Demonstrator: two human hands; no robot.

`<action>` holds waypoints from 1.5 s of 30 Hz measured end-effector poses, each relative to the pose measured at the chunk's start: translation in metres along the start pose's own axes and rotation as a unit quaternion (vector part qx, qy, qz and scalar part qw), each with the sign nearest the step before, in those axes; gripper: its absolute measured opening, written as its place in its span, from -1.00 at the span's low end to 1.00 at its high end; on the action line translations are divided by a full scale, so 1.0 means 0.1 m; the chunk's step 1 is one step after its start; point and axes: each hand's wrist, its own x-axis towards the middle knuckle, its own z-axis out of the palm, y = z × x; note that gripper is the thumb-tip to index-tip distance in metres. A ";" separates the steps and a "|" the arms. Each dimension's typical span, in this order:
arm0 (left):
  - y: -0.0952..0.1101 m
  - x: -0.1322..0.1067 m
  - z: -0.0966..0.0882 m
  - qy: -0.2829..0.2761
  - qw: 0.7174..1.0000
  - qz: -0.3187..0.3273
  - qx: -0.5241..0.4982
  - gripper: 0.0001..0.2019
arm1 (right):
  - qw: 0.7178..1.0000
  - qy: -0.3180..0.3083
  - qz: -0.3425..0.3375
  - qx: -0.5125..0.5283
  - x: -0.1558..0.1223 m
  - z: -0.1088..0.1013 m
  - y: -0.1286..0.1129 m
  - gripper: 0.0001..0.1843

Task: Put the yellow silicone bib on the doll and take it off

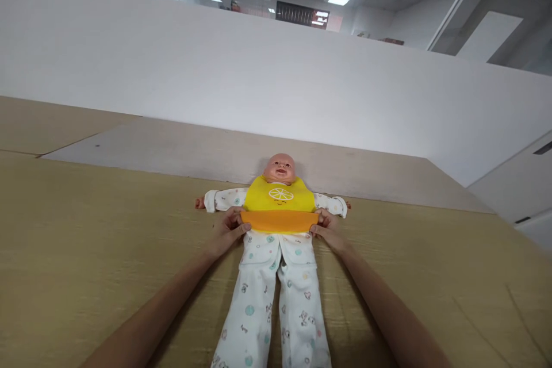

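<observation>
A baby doll (pixel 280 168) lies on its back on the wooden table (pixel 86 253), head away from me, arms spread. It wears white printed pyjamas (pixel 276 293) and a yellow bib (pixel 279 198) with an orange catch pocket (pixel 279 221) along its lower edge. My left hand (pixel 228 230) pinches the left end of that orange pocket. At the pocket's right end my right hand (pixel 326 226) is closed on it in the same way. Both forearms reach in from the bottom of the view.
A white partition wall (pixel 259 80) stands behind the table. A paler board (pixel 172 149) lies along the table's far side under the doll's head. White cabinets (pixel 521 190) are at the right. Ceiling lights show above.
</observation>
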 end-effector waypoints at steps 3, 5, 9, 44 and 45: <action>-0.04 0.01 0.00 0.008 1.000 0.015 0.013 -0.52 | 1.000 0.011 -0.005 -0.014 0.00 0.01 0.01 -0.37; -0.05 0.01 -0.01 0.012 0.999 0.022 0.022 -0.55 | 1.000 0.012 -0.004 -0.024 0.01 0.01 0.02 -0.39; 0.01 0.02 0.01 0.016 0.999 0.019 0.032 -0.55 | 0.999 0.009 -0.002 -0.032 0.01 0.00 0.03 -0.40; 0.10 -0.01 0.06 0.016 0.999 -0.017 0.026 -0.43 | 0.994 -0.004 0.013 -0.112 -0.07 -0.02 -0.14 -0.34; 0.10 -0.01 0.06 0.018 0.999 -0.014 0.026 -0.42 | 0.994 -0.002 0.013 -0.111 -0.07 -0.01 -0.14 -0.34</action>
